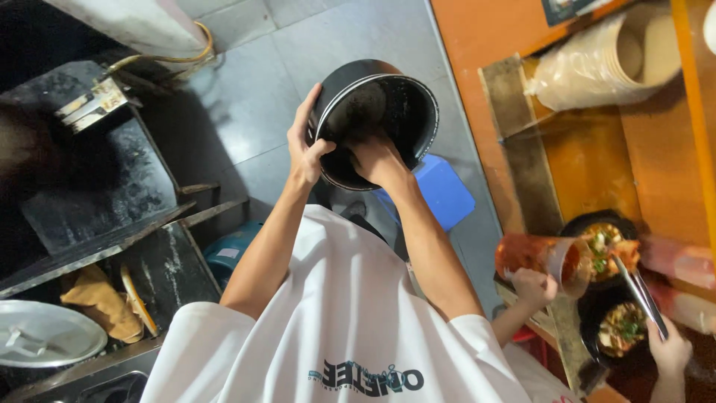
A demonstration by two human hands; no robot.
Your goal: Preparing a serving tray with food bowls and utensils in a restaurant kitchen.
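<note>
Pot (377, 112) at upper middle of frame, mouth tilted toward lower right, left hand (304, 149) gripping rim on left side, right hand (378, 158) reaching inside, fingers hidden, grasp unclear.

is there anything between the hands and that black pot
Nothing visible. The left hand grips the rim and outer wall of the black pot directly, and the right hand reaches straight into its open mouth, touching the inside. No cloth or tool shows between either hand and the pot.
</note>
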